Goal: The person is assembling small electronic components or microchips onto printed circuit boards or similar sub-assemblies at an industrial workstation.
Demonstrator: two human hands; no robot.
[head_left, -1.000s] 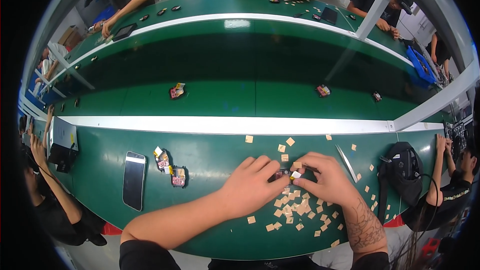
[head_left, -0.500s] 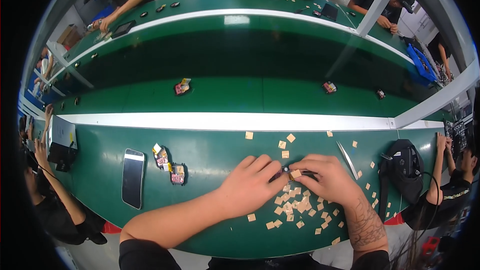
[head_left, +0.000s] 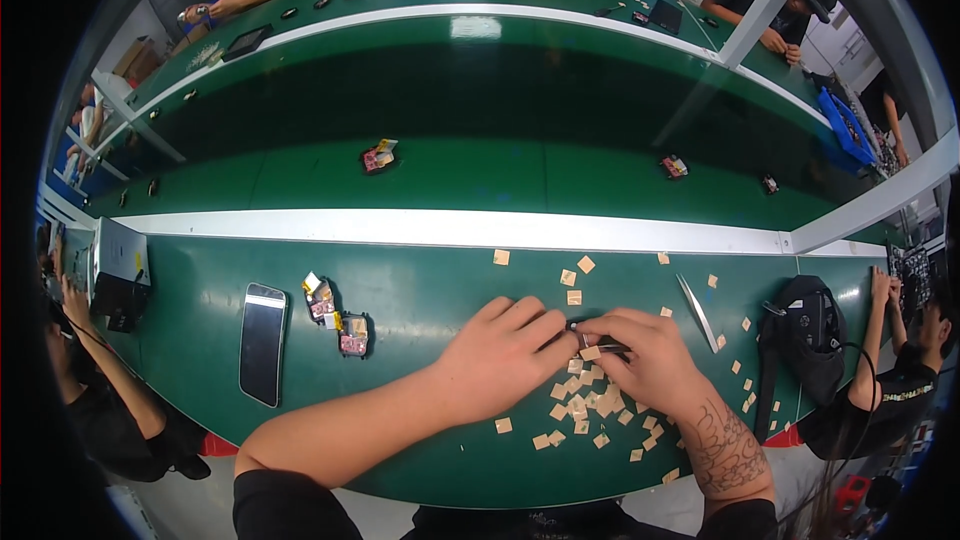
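My left hand (head_left: 508,355) and my right hand (head_left: 648,352) meet over the near table, fingertips almost touching. Pinched in the left fingers is a small dark part (head_left: 574,327), mostly covered by them. A slender dark object (head_left: 618,346) shows between my right thumb and index finger; its kind is unclear. By the right thumb tip is a tan square pad (head_left: 590,353), and I cannot tell if it is gripped. Under and in front of the hands lies a loose pile of tan square pads (head_left: 580,407). White tweezers (head_left: 698,312) rest beyond the right hand.
Left of my arms lie a phone (head_left: 263,345) and two small pink-and-black assemblies (head_left: 354,336). A black bag (head_left: 805,325) sits at right. A white rail (head_left: 450,230) borders a green surface (head_left: 450,180) carrying more assemblies. Other people work around the tables.
My right fingers have closed in toward the left fingertips, so less of the dark part shows. The whole view has shifted slightly; the assemblies beyond the rail appear farther right.
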